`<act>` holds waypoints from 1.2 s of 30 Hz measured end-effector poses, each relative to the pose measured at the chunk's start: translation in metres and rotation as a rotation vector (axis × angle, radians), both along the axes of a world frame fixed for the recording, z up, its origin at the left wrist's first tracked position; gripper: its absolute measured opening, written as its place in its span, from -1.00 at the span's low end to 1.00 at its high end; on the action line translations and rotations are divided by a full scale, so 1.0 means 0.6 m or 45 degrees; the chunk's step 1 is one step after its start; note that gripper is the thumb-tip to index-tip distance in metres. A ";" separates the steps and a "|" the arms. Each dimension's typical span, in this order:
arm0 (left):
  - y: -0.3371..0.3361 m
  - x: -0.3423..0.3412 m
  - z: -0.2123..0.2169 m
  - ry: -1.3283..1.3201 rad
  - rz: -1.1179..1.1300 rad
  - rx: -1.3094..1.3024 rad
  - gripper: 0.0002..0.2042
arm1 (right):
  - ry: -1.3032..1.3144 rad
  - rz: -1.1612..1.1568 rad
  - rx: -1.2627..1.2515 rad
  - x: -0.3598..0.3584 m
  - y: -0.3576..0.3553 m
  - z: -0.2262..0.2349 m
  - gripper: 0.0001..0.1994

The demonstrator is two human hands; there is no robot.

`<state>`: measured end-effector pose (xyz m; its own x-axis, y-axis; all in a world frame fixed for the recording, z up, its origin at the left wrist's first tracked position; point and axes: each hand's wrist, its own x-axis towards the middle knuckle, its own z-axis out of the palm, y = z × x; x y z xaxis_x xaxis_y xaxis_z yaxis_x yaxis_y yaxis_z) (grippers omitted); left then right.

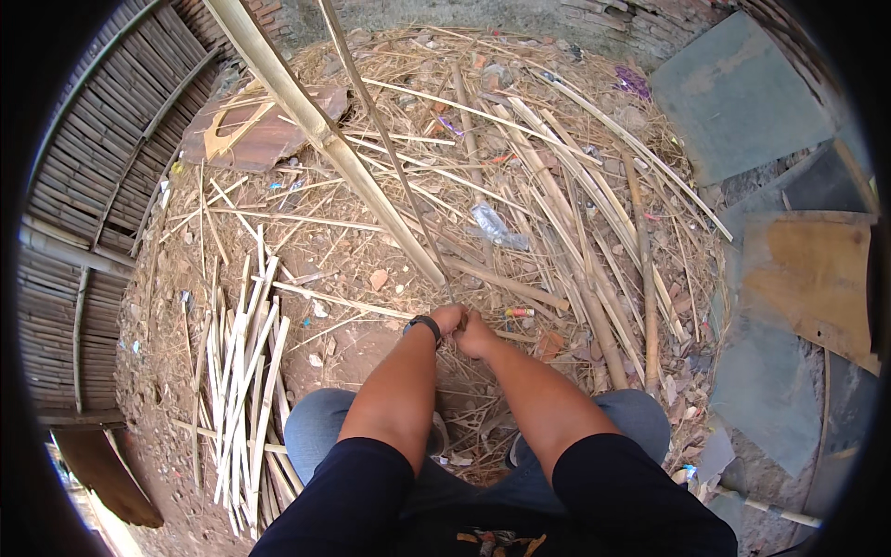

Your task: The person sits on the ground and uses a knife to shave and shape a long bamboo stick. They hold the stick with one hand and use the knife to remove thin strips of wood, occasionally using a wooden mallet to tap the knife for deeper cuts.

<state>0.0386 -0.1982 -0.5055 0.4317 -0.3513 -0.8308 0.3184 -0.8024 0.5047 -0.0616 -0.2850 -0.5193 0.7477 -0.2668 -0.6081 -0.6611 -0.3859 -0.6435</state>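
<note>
The knees (pixel 633 422) are flanking the work, and a pile of pale strips (pixel 243 371) is lying just beside the left one, so keeping that elbow clear seems wise. Between and ahead of them, the left hand (pixel 447 318) and the right hand (pixel 476 336) are touching, their fingers curling closed, apparently around the near end of the bamboo; exactly what each is gripping, or whether a blade is there, I cannot tell. Just beyond, a wide bamboo length (pixel 327 141) and a narrow strip (pixel 379 121) are nearly meeting close to the hands and spreading apart toward the upper edge. Working them well is probably depending on even, opposed pressure, thumbs staying out of any cleft, and the strip keeping one thickness; sharp edges could be cutting bare skin. Farther off, loose bamboo pieces (pixel 580 237) are cluttering the ground and could be snagging the long ends, while a brown sheet (pixel 320 100) is lying near the wall (pixel 390 13).
</note>
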 end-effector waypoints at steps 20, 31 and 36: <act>0.062 0.125 0.492 -0.936 0.916 -1.254 -0.41 | 0.110 0.134 -0.350 -0.128 -0.008 0.060 -0.44; 0.113 0.147 0.521 -0.702 0.931 -1.712 -0.33 | 0.077 0.068 -0.373 -0.110 -0.013 0.070 -0.46; 0.106 0.143 0.528 -0.752 0.950 -1.608 -0.31 | 0.066 0.029 -0.404 -0.106 -0.002 0.021 -0.59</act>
